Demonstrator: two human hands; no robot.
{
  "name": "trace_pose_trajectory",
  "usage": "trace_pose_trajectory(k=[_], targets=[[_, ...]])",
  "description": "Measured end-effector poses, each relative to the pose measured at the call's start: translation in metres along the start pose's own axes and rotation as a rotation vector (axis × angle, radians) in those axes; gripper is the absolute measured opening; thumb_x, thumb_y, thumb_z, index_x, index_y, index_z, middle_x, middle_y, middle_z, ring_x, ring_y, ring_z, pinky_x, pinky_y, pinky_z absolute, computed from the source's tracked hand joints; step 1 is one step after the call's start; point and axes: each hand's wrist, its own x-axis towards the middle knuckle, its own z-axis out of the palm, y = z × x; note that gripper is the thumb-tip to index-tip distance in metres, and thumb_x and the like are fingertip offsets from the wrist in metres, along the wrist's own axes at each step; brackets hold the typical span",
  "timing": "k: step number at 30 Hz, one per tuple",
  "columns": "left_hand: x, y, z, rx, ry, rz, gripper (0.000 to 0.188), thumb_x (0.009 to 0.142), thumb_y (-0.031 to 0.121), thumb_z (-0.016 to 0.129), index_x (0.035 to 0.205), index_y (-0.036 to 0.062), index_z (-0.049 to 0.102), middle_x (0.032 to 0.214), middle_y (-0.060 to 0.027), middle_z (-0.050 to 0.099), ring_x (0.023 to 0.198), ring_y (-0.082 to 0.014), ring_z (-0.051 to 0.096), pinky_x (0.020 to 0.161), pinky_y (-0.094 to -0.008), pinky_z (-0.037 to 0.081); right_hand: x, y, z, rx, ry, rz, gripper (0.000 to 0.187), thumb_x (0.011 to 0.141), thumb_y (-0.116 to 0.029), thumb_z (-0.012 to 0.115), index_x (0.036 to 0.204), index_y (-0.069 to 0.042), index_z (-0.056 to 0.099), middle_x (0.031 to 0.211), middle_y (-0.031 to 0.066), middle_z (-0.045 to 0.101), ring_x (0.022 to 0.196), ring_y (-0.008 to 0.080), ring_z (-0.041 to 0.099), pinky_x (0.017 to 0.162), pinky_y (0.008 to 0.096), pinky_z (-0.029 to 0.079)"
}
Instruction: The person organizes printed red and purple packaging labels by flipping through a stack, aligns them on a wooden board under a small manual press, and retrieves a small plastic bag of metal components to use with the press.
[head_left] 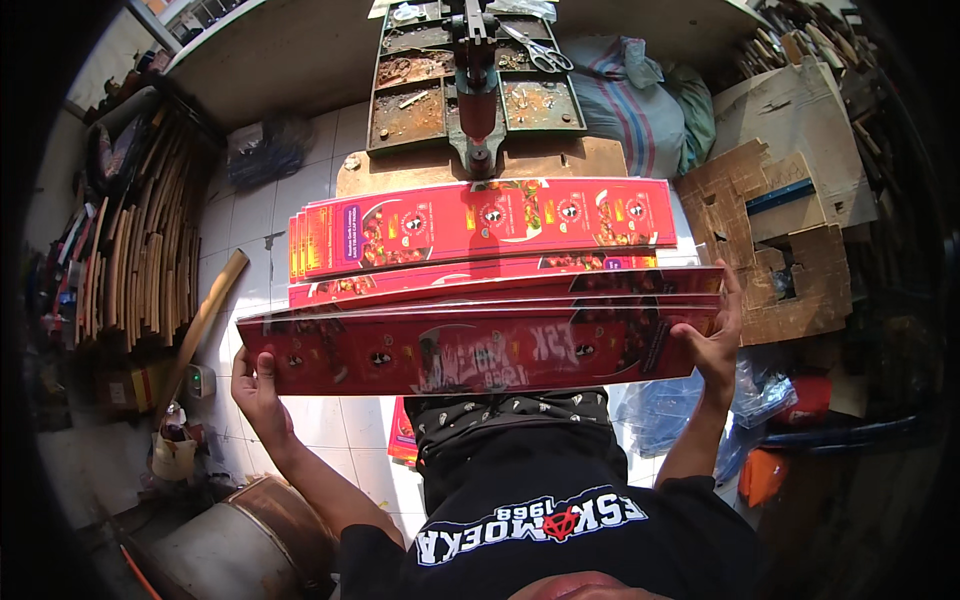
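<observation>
Between my hands, a bundle of long red glossy printed panels (400,350) is held on edge in front of my body. My left hand (258,390) grips its left end, with the thumb on the near face. At the other end my right hand (715,345) is closed around the panels, thumb in front and fingers behind. Just beyond lies a stack of similar red printed panels (450,222), slightly fanned out at the left, on a wooden board (580,157). A press-like machine (477,105) stands over the stack's far edge.
Divided metal trays (410,110) with small parts flank the machine; scissors (540,50) lie on the right one. Cut cardboard (790,250) and a striped sack (620,110) are at the right. Stacked boards (150,250) lean at the left, near a metal drum (240,540).
</observation>
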Motion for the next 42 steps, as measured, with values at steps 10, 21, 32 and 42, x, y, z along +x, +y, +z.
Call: trace_pose_trajectory(k=[10, 21, 32, 42], targets=[[-0.041, 0.041, 0.125, -0.768, -0.262, 0.171, 0.098, 0.081, 0.045, 0.072, 0.151, 0.0079, 0.015, 0.154, -0.0106, 0.025, 0.142, -0.0277, 0.026, 0.115, -0.0470, 0.029, -0.044, 0.030, 0.098, 0.496, 0.142, 0.008, 0.064, 0.083, -0.028, 0.077, 0.127, 0.001, 0.040, 0.116, 0.0094, 0.060, 0.107, 0.0152, 0.057, 0.094, 0.0316, 0.046], [0.016, 0.079, 0.132, -0.367, -0.374, 0.161, 0.071, 0.080, 0.000, 0.065, 0.141, -0.0011, 0.028, 0.134, -0.0160, 0.048, 0.120, -0.0242, 0.053, 0.098, -0.0363, 0.046, -0.052, -0.005, 0.106, -0.278, -0.224, 0.091, 0.054, 0.075, -0.011, 0.079, 0.124, -0.001, 0.057, 0.101, 0.0044, 0.057, 0.057, 0.0069, 0.033, 0.052, 0.0202, 0.032], [0.021, 0.099, 0.215, 0.225, -1.391, 0.119, 0.068, 0.084, 0.010, 0.068, 0.141, 0.0033, 0.031, 0.118, -0.0181, 0.058, 0.112, -0.0285, 0.056, 0.091, -0.0399, 0.046, -0.043, -0.008, 0.137, 0.603, -0.321, 0.239, 0.042, 0.095, -0.022, 0.060, 0.123, 0.005, 0.045, 0.085, 0.0126, 0.064, 0.055, 0.0123, 0.059, 0.042, 0.0256, 0.050], [0.020, 0.067, 0.151, 0.745, -0.627, 0.626, 0.049, 0.081, 0.019, 0.072, 0.126, 0.0091, 0.055, 0.124, -0.0151, 0.055, 0.117, -0.0355, 0.053, 0.098, -0.0457, 0.042, 0.012, 0.022, 0.208, 0.942, 0.064, 0.637, 0.021, 0.097, -0.025, 0.057, 0.106, -0.007, 0.057, 0.082, 0.0038, 0.064, 0.059, 0.0136, 0.060, 0.050, 0.0314, 0.054]])
